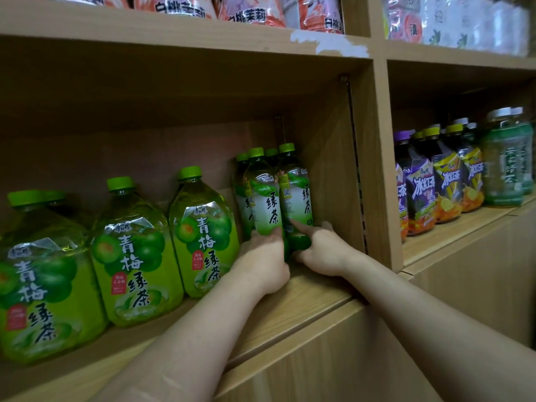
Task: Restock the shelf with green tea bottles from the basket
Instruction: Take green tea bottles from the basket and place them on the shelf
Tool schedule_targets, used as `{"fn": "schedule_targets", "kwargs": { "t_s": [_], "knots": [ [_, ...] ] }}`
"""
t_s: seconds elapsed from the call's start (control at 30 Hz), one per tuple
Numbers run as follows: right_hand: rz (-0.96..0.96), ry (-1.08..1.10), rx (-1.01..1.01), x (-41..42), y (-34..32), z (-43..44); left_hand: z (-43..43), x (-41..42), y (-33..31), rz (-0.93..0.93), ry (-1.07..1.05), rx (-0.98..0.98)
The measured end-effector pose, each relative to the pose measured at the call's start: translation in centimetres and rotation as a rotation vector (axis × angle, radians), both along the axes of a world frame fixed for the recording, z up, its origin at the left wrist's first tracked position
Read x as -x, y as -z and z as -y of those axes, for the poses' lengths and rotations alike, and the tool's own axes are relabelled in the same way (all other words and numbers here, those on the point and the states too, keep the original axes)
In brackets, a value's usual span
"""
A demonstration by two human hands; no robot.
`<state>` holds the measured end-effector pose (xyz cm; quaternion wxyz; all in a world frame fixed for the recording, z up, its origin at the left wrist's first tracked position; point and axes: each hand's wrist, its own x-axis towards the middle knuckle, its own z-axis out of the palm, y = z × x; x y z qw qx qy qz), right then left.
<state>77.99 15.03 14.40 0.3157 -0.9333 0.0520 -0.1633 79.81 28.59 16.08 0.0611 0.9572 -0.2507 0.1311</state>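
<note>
Several slim green tea bottles stand upright at the right end of the wooden shelf (307,288), against its side wall. My left hand (265,264) wraps the base of the front left bottle (265,195). My right hand (320,250) grips the base of the front right bottle (294,187), index finger stretched up along its label. Two more green tea bottles (271,153) stand behind them, mostly hidden. The basket is out of view.
Three large green plum tea jugs (203,230) fill the shelf to the left, close to my left forearm. The compartment on the right holds iced tea bottles (446,181) and a pale green bottle (501,163). Peach-labelled packs (249,10) sit on the shelf above.
</note>
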Motion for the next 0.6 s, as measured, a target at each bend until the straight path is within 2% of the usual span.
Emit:
{"fn": "schedule_targets", "kwargs": {
  "t_s": [0.13,0.23,0.37,0.47,0.6],
  "knots": [
    [0.093,-0.005,-0.077,2.8,-1.0,0.5,0.1,0.6,-0.8,0.144,-0.01,-0.013],
    [0.227,0.017,-0.045,6.2,-1.7,1.2,0.2,1.2,-1.6,0.299,0.04,0.057],
    [0.347,0.01,-0.042,11.7,-2.3,2.2,0.9,2.9,-2.1,0.49,0.338,0.229],
    [0.361,0.026,-0.034,16.3,-2.3,3.9,1.1,4.7,-2.9,0.481,0.544,0.376],
    [0.375,0.017,-0.057,22.6,-2.3,6.5,2.2,8.9,-3.9,0.337,0.698,0.51]
  ]
}}
